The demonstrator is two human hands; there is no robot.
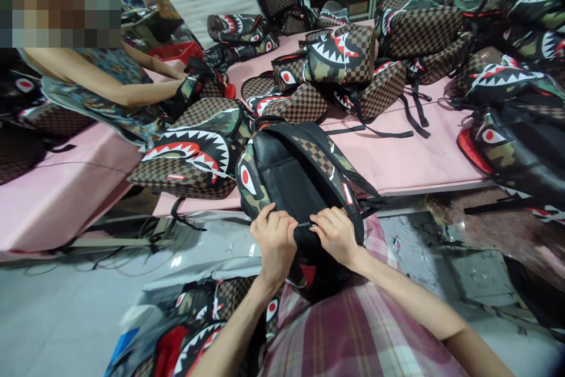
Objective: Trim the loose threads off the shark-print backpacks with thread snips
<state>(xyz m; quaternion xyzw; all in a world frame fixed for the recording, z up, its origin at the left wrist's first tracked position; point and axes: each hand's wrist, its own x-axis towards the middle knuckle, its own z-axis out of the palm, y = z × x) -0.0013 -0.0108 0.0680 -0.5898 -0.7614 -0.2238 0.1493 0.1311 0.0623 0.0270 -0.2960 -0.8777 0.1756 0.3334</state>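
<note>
1. Backpack (282, 180), one, black panel facing up; white-and-red eye on camouflage at its left side, checkered shoulder strap (320, 156) with red label at its right. Located at the near edge of the pink table (435, 156), upper part over the edge, lower part against the wearer's plaid garment (335, 330).
2. Left hand (276, 242), fingers bent and drawn together, pinching a black edge of the backpack near its lower middle.
3. Right hand (336, 233), thumb and fingertips pressed together on the same edge, just beside the left; a small shiny piece at the fingertips, too small to identify.
4. Checkered bag (189, 156), shark-mouth print, lying on the table just left of the backpack.
5. Pile of bags (339, 53), checkered and camouflage, beyond the backpack; loose black straps (395, 133) trailing from it.
6. Co-worker (103, 80), at left, patterned top, both arms extended to a dark camouflage item (189, 86).
7. Further bags (220, 306), low at left, near the wearer's left forearm.
</note>
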